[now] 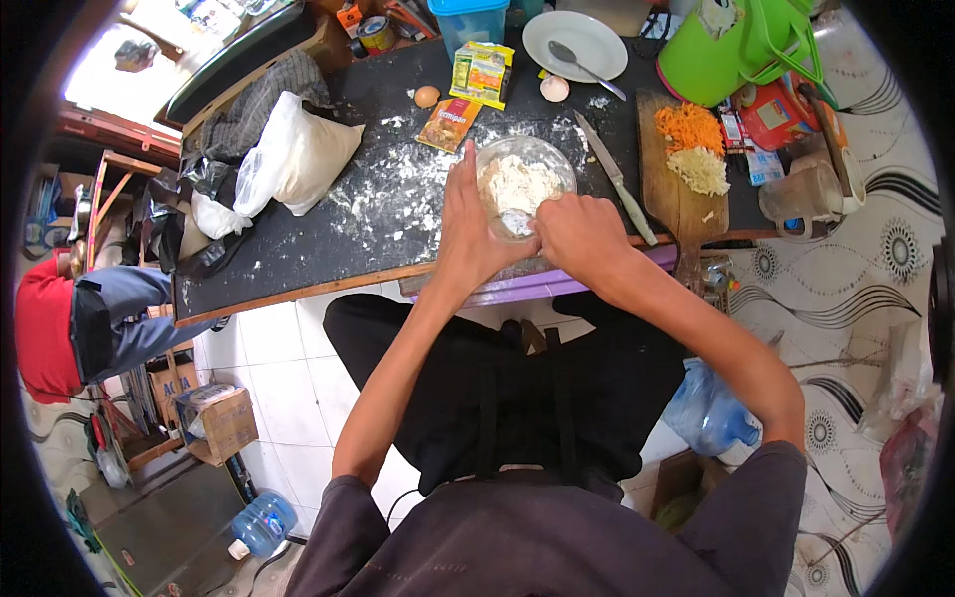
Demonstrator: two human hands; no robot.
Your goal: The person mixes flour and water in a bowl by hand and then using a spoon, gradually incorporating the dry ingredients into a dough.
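A clear glass bowl (565,166) stands near the front edge of the black table, with a floury, crumbly mixture (520,181) inside. My left hand (471,239) holds the bowl from its left and near sides, fingers stretched along the wall and thumb across the front. Closed in a fist at the bowl's near right rim, my right hand (586,233) grips a spoon (515,222); its bowl end sits in the mixture and its handle is hidden by my fingers. To the right lies a knife (616,179) with a pale handle.
Flour covers much of the black tabletop (313,246). A wooden board (656,183) bears shredded carrot (690,127) and pale shreds (698,171). Behind the bowl are a yeast packet (448,124), an egg (426,97) and a plate (556,30). Left stands a flour bag (321,157); another person (48,328) is farther left.
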